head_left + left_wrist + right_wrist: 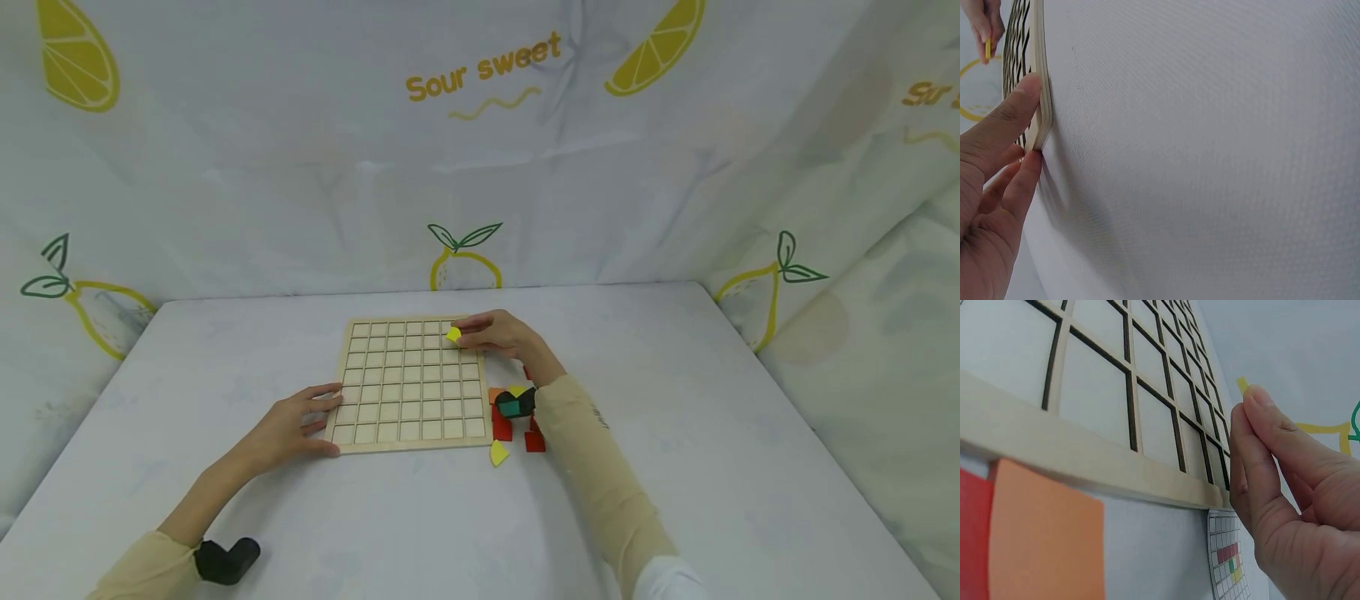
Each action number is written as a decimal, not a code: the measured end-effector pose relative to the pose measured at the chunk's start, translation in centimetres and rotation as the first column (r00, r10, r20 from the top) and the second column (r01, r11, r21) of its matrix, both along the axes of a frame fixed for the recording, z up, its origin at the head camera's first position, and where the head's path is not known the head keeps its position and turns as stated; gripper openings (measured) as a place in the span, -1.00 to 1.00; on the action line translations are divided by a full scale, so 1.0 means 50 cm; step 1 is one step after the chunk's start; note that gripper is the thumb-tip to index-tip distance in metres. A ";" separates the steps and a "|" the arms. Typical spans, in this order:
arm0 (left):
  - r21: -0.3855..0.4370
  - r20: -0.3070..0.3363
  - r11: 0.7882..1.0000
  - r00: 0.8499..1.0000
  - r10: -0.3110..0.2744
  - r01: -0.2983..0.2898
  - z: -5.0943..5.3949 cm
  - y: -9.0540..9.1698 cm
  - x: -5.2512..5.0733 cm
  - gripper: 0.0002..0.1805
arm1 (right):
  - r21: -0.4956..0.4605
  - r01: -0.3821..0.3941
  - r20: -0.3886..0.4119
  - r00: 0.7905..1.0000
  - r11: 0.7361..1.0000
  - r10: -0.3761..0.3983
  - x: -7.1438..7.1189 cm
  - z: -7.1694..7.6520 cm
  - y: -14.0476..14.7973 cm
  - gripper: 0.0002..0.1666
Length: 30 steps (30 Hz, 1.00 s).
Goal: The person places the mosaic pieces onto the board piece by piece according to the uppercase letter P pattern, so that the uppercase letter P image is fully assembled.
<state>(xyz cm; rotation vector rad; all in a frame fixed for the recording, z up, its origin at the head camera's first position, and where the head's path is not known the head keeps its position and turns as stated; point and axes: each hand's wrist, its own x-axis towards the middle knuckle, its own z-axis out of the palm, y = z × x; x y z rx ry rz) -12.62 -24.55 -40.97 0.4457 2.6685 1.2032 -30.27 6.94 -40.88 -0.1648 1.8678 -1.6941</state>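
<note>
A square wooden board with a raised grid of many cells lies on the table. At its near left corner, my left hand holds the frame, thumb tip by the near edge and fingers against the left side. My right hand is over the far right part of the board. Between its thumb and forefinger it pinches a small yellow tile with a curved side, seen edge-on in the right wrist view. That tile appears raised above the grid; the other fingers fold in behind.
Right of the board lie an orange tile, several red tiles and a loose yellow tile. My right sleeve hides part of this group. A card printed with a coloured grid pattern appears beyond the board's right edge.
</note>
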 end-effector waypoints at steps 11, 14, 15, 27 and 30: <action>-0.003 0.006 1.000 1.000 -0.001 0.001 -0.001 0.001 -0.002 -0.23 | -0.003 -0.013 -0.041 0.999 1.000 0.013 -0.004 -0.003 -0.035 -0.52; -0.004 0.009 1.000 1.000 0.001 -0.001 -0.001 0.000 -0.003 -0.24 | 0.017 -0.011 -0.074 0.997 1.000 0.012 -0.005 -0.005 -0.045 -0.54; -0.003 0.010 1.000 1.000 0.001 -0.001 -0.002 0.000 -0.003 -0.24 | 0.026 -0.012 -0.087 0.996 1.000 0.014 -0.005 -0.005 -0.048 -0.54; -0.006 -0.011 1.000 1.000 -0.016 0.016 -0.001 -0.005 -0.002 -0.24 | 0.337 -0.055 -0.411 0.890 0.940 0.199 0.005 0.012 -0.075 -0.63; 0.001 -0.008 1.000 1.000 -0.015 0.015 0.000 -0.006 -0.001 -0.24 | 0.362 -0.068 -0.419 0.879 0.930 0.227 0.006 0.013 -0.078 -0.63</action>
